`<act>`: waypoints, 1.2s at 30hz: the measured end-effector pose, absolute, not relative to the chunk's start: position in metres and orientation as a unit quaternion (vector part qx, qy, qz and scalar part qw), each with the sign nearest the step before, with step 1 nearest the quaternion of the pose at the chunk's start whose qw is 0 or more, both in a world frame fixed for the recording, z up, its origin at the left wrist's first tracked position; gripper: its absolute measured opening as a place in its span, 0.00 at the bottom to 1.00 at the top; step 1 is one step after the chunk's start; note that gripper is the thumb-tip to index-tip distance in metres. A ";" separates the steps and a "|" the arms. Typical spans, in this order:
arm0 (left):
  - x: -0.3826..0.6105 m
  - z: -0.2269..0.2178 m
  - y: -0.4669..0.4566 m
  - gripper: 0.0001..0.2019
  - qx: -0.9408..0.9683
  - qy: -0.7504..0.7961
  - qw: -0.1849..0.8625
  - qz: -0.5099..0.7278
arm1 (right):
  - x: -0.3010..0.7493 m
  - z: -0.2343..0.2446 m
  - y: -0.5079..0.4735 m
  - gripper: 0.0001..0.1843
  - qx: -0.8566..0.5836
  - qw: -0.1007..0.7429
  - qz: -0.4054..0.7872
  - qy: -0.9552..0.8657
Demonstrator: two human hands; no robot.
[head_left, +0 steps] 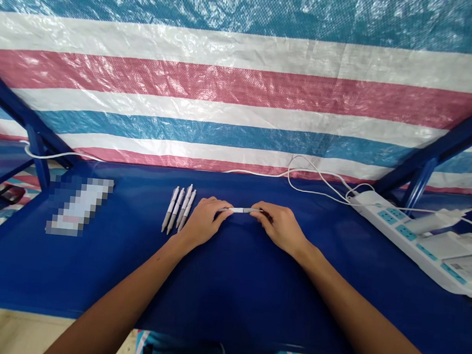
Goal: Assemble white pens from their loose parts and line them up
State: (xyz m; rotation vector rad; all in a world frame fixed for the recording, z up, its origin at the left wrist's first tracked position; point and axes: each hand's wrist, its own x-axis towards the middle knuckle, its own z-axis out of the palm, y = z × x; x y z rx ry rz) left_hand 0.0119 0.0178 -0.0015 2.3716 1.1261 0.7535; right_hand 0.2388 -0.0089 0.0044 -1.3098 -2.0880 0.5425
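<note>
1. At the far left, a slanted blue metal brace (pixel 19 108) runs up from the table's corner, with a white cable (pixel 51 155) passing beside it toward the back edge.
2. On the blue tabletop (pixel 226 292) sits a whitish, oblong object (pixel 79 206), too blurred for me to tell what it is.
3. Just right of that, four grey-and-white retractable pens (pixel 179 208) lie side by side, slightly fanned, just beside the person's left hand.
4. The left hand (pixel 204 222) is curled closed, its fingers gripping the left end of a single grey-and-white pen (pixel 237 210).
5. That pen lies level between the two hands, held up by both; its middle shows in the short gap between them, near the table's back edge.
6. The right hand (pixel 279 227) is closed the same way on the pen's other end, its fingertips (pixel 260 211) pinched around the barrel.
7. Further right, a white power strip (pixel 410 242) lies at an angle on the table, with white chargers (pixel 449 245) plugged into it and looped cables (pixel 318 179) trailing from it.
8. Behind everything hangs a striped red, white and blue tarpaulin (pixel 243 95).
</note>
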 end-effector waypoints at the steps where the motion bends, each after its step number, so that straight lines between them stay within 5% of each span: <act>1: 0.012 -0.002 0.018 0.13 0.851 0.403 0.203 0.270 | 0.239 0.004 -0.009 0.19 -0.496 0.306 0.200 -0.788; 23: 0.007 -0.005 0.021 0.15 0.863 0.383 0.135 0.301 | 0.236 0.012 -0.011 0.21 -0.513 0.271 0.263 -0.771; 36: 0.009 -0.003 0.020 0.14 0.848 0.393 0.194 0.297 | 0.243 0.010 -0.012 0.18 -0.514 0.255 0.150 -0.805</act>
